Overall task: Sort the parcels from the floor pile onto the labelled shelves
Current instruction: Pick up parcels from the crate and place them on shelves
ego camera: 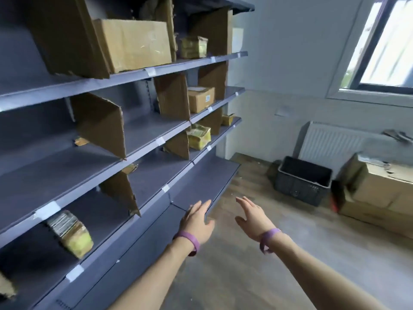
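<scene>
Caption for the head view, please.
Left hand and right hand, both open and empty, extend beside grey shelves holding scattered parcels.

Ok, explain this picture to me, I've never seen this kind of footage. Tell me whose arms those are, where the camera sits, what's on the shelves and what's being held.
There is no machine here. A person wears one camera on the head, looking forward and down, so the two bare arms are their own. The left hand and right hand, each with a purple wristband, reach forward with fingers straight and hold nothing. On the left stands a grey shelf unit, split into bays by cardboard dividers, with white labels on the shelf edges. On it are a large cardboard box up top, a small box on the next shelf down, and several yellow parcels. On the floor by the far wall sits a dark crate.
</scene>
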A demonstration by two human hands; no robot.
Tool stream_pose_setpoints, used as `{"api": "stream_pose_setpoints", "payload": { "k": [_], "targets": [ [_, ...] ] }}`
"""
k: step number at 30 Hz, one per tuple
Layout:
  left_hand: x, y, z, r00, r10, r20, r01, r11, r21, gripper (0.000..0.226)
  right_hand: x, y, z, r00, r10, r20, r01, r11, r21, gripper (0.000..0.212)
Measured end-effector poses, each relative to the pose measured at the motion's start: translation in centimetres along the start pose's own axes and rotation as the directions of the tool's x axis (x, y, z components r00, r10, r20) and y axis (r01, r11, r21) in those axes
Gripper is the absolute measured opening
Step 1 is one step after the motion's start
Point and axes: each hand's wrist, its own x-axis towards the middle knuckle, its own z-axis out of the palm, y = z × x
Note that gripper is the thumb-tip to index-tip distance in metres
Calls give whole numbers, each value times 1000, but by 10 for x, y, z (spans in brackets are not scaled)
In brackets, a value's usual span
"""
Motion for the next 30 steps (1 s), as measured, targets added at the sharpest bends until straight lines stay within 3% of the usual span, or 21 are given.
{"api": "stream_pose_setpoints", "payload": {
  "k": [8, 15, 30],
  "targets": [
    [101, 76, 46, 984, 122, 128, -123, 992, -1, 59, 32, 91, -58, 981, 176, -80, -174, 984, 36, 63],
    [229, 115, 75, 958, 210, 195, -216, 976, 13, 61, 111, 159, -102, 950, 266, -163, -261, 964, 51, 66],
    [458, 217, 129, 894, 284, 347, -341, 933, 115, 60, 257, 276, -195, 825, 477, -301, -457, 878, 140, 69]
  ]
}}
